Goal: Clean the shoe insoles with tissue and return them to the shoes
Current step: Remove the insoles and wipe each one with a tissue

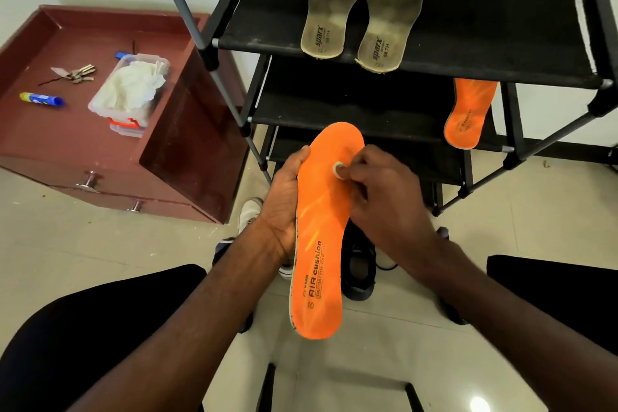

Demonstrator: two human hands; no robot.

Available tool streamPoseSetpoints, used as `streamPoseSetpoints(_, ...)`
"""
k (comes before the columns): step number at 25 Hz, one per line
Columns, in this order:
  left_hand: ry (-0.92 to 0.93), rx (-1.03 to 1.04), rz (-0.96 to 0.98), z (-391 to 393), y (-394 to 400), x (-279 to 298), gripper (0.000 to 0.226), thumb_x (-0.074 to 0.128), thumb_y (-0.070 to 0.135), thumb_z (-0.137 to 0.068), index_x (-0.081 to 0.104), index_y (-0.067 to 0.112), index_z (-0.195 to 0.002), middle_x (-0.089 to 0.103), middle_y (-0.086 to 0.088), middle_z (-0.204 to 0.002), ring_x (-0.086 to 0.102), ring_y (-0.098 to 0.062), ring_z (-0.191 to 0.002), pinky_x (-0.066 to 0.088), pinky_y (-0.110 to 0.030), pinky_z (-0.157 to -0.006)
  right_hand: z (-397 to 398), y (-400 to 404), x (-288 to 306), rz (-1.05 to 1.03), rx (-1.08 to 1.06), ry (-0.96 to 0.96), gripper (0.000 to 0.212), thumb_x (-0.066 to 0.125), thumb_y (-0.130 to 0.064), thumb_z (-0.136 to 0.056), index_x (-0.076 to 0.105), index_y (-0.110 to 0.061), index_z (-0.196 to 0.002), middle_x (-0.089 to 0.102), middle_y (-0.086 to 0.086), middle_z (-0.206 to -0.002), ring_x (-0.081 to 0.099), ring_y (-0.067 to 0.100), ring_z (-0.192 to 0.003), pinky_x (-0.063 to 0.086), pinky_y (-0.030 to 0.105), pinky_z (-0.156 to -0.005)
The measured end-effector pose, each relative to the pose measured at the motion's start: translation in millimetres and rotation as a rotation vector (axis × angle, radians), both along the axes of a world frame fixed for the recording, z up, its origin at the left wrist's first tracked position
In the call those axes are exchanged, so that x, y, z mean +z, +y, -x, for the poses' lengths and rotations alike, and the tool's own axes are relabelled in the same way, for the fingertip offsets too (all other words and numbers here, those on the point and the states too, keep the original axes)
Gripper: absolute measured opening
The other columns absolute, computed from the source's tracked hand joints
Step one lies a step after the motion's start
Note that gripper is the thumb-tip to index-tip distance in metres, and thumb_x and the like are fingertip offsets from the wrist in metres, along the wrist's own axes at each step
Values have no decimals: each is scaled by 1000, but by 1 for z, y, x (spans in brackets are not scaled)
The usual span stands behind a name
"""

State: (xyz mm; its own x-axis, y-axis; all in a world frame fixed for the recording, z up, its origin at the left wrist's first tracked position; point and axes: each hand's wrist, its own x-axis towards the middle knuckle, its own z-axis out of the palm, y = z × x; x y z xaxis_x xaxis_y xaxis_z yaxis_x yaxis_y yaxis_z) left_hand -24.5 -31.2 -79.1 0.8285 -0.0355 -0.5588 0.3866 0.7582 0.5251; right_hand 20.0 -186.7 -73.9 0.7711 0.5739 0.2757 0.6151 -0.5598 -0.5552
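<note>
Head: tissue [338, 170] btwn R fingers [351, 168], insole [321, 231].

I am looking at a bright orange insole [321, 234] with black letters and pale streaks. A second orange insole [470, 112] is lying on the black rack [485, 20]. Two grey-brown insoles [363, 7] with dark toes are sitting up top. The cabinet [100, 130] is showing dark red, the tissue [132, 85] white, the tube [41, 99] blue and yellow.

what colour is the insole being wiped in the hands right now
Bright orange foam insole with black heel lettering, shown in the head view.
</note>
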Motion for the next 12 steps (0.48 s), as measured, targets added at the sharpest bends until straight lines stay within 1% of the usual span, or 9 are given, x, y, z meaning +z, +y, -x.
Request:
streamPoseSetpoints(1, -15, -15, 58, 0, 3, 0, 69, 48, 58, -102, 53, 8, -150, 54, -19, -152, 50, -36, -143, 37, -52, -121, 12, 3, 0, 5, 77, 6, 29, 72, -8, -89, 76, -8, -117, 64, 4, -101, 62, 22, -90, 55, 36, -77)
streamPoseSetpoints(2, -27, -29, 110, 0, 5, -3, 74, 43, 60, -103, 48, 6, -153, 48, -18, -157, 43, -34, -148, 31, -50, -124, 21, 6, 0, 9, 146, 24, 28, 71, -10, -89, 77, -10, -116, 64, 4, -100, 62, 22, -89, 55, 35, -74)
streamPoseSetpoints(4, -42, -43, 136, 0, 8, -5, 77, 37, 60, -104, 44, 3, -155, 46, -19, -159, 41, -32, -150, 26, -48, -127, 21, 8, 1, -16, 217, 94, 26, 70, -10, -91, 78, -13, -116, 64, 2, -99, 63, 18, -87, 56, 33, -72)
streamPoseSetpoints(5, -49, -40, 126, 1, 10, -6, 77, 38, 61, -104, 44, 3, -155, 47, -20, -158, 44, -33, -148, 28, -48, -126, 16, 8, 1, -36, 203, 122, 27, 70, -8, -91, 78, -15, -116, 65, 0, -99, 63, 16, -87, 56, 32, -73)
streamPoseSetpoints(7, -15, -13, 86, -1, 8, -5, 76, 43, 63, -103, 52, 4, -150, 58, -20, -148, 59, -33, -133, 43, -48, -117, 4, 5, 1, -58, 82, 123, 28, 71, -5, -91, 79, -15, -116, 66, -2, -101, 63, 12, -89, 55, 26, -78)
streamPoseSetpoints(8, 13, 0, 63, -2, 5, -3, 75, 44, 64, -102, 57, 4, -146, 65, -20, -139, 66, -33, -122, 53, -47, -107, -1, 4, 1, -60, 14, 113, 28, 71, -5, -91, 78, -14, -117, 67, -2, -103, 63, 10, -89, 53, 22, -79)
streamPoseSetpoints(9, 42, 0, 32, -3, 2, -1, 75, 43, 66, -102, 60, 5, -142, 69, -20, -131, 71, -33, -112, 58, -46, -98, -3, 4, 0, -55, -44, 114, 29, 71, -6, -92, 77, -14, -119, 67, -2, -105, 62, 9, -90, 50, 16, -79)
streamPoseSetpoints(11, 80, -24, -17, -5, -3, -1, 75, 41, 68, -102, 65, 6, -137, 74, -20, -120, 75, -32, -99, 63, -45, -86, -4, 5, -3, -12, -110, 142, 34, 71, -7, -92, 74, -14, -125, 66, 0, -110, 59, 8, -91, 41, 8, -76)
streamPoseSetpoints(12, 88, -38, -35, -3, -4, 0, 76, 40, 68, -102, 67, 5, -134, 75, -20, -114, 76, -32, -95, 64, -44, -83, -5, 4, -5, 5, -127, 149, 35, 70, -7, -93, 73, -14, -127, 66, 0, -111, 58, 8, -91, 41, 9, -76)
